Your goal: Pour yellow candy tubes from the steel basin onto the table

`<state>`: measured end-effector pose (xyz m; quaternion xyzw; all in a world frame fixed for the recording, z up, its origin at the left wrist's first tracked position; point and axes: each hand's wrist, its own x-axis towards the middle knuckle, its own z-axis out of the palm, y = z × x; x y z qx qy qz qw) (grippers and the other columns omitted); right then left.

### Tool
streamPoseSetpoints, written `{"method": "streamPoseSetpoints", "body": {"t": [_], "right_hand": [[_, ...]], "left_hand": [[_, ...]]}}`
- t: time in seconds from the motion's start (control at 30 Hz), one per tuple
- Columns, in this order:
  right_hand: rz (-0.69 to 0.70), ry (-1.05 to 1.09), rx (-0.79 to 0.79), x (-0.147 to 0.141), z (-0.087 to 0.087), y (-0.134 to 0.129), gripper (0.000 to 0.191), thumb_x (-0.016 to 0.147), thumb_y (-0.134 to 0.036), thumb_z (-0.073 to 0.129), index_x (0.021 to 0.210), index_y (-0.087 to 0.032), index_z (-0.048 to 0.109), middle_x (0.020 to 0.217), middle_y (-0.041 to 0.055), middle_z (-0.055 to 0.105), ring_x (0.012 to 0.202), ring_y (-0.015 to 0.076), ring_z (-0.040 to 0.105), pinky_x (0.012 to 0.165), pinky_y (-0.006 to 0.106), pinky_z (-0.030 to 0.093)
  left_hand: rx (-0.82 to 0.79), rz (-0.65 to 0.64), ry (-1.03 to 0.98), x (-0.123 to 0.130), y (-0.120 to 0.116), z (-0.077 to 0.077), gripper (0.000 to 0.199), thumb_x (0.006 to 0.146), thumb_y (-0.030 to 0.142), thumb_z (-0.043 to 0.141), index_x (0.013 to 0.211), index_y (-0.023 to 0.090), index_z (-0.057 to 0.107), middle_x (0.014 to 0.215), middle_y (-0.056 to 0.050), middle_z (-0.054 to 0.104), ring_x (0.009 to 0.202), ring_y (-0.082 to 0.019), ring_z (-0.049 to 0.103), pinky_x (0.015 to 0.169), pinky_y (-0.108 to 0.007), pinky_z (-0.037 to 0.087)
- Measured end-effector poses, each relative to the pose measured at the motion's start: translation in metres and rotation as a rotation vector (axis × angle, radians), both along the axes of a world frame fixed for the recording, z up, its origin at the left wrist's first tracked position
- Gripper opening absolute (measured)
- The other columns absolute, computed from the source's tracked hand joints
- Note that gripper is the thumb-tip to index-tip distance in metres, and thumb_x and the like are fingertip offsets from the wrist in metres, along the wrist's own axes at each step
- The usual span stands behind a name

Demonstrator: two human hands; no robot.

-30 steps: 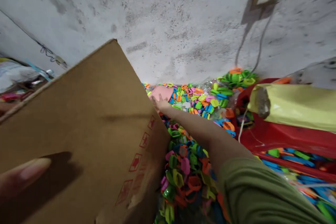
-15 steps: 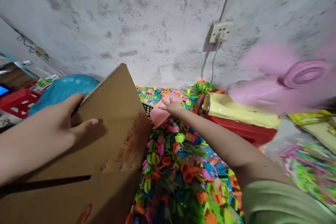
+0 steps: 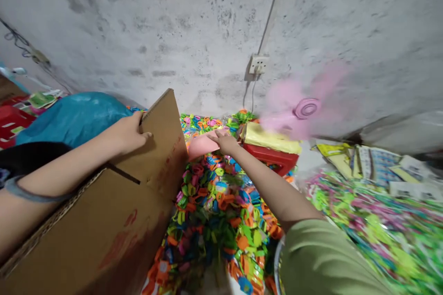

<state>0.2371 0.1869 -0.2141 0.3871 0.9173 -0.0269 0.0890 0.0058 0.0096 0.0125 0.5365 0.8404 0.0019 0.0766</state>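
Carton (image 3: pixel 114 221): brown corrugated, tilted, at lower left; faint red handling marks were printed down its side (too blurred to read). No other writing was legible anywhere.

Left hand (image 3: pixel 129 132): arm stretched forward from the left edge, fingers hooked over the carton's upper flap edge, thumb pressed on the outer face, gripping it.

Right hand (image 3: pixel 224 140): arm in a green sleeve (image 3: pixel 325 258) extended straight ahead, palm down, fingers loosely spread and laid flat on a pink sheet (image 3: pixel 202 146); whether it was gripping the sheet could not be told.

Pink sheet: lay on the far end of a heap of coloured plastic rings (image 3: pixel 214 212), just beside the carton's far corner.

Surroundings: red crate (image 3: pixel 273 160) under a yellow pack (image 3: pixel 270 140); pink fan (image 3: pixel 304 108) spinning; wall socket (image 3: pixel 259 63); blue bag (image 3: pixel 74 117) behind the carton.
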Motion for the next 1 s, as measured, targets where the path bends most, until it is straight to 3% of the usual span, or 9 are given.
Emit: {"method": "streamPoseSetpoints", "body": {"t": [0.2, 0.4, 0.7, 0.83, 1.0], "right_hand": [[-0.065, 0.035, 0.004, 0.011, 0.008, -0.066, 0.077, 0.091, -0.007, 0.044, 0.153, -0.042, 0.014, 0.16, 0.0078, 0.015, 0.133, 0.0382, 0.04, 0.097, 0.048, 0.047], [-0.075, 0.026, 0.039, 0.058, 0.013, -0.119, 0.084, 0.087, 0.002, 0.035, 0.151, -0.046, 0.012, 0.161, 0.002, 0.005, 0.14, 0.0414, 0.025, 0.085, 0.05, 0.055], [-0.02, 0.004, 0.129, 0.124, -0.001, -0.172, 0.088, 0.085, 0.006, 0.036, 0.15, -0.048, 0.009, 0.161, 0.0016, 0.001, 0.142, 0.0417, 0.021, 0.089, 0.053, 0.052], [0.019, -0.029, 0.152, 0.151, -0.007, -0.195, 0.094, 0.082, 0.01, 0.037, 0.149, -0.051, 0.009, 0.161, 0.0008, 0.0, 0.143, 0.0423, 0.017, 0.092, 0.056, 0.05], [0.023, -0.084, 0.177, 0.186, -0.004, -0.224, 0.097, 0.079, 0.013, 0.041, 0.149, -0.048, 0.016, 0.161, 0.0035, 0.004, 0.143, 0.0424, 0.015, 0.095, 0.058, 0.047]], "left_hand": [[-0.038, -0.04, 0.083, 0.002, 0.001, 0.001, 0.058, 0.079, 0.034, 0.057, 0.128, 0.006, 0.046, 0.118, -0.023, 0.063, 0.107, -0.037, 0.062, 0.083, -0.038, 0.05], [-0.009, -0.088, 0.098, 0.013, 0.003, -0.004, 0.056, 0.074, 0.034, 0.062, 0.123, 0.009, 0.051, 0.115, -0.023, 0.065, 0.104, -0.036, 0.063, 0.082, -0.038, 0.051], [-0.005, -0.093, 0.079, 0.012, 0.002, 0.001, 0.064, 0.072, 0.031, 0.064, 0.128, 0.006, 0.048, 0.121, -0.026, 0.061, 0.109, -0.042, 0.06, 0.085, -0.044, 0.051], [-0.018, -0.118, 0.074, 0.025, 0.002, 0.001, 0.064, 0.071, 0.028, 0.064, 0.128, 0.003, 0.047, 0.122, -0.028, 0.06, 0.109, -0.041, 0.06, 0.085, -0.043, 0.051], [-0.011, -0.127, 0.05, 0.036, 0.0, 0.002, 0.067, 0.069, 0.026, 0.064, 0.128, 0.002, 0.046, 0.123, -0.028, 0.059, 0.108, -0.041, 0.06, 0.082, -0.042, 0.051]]}}
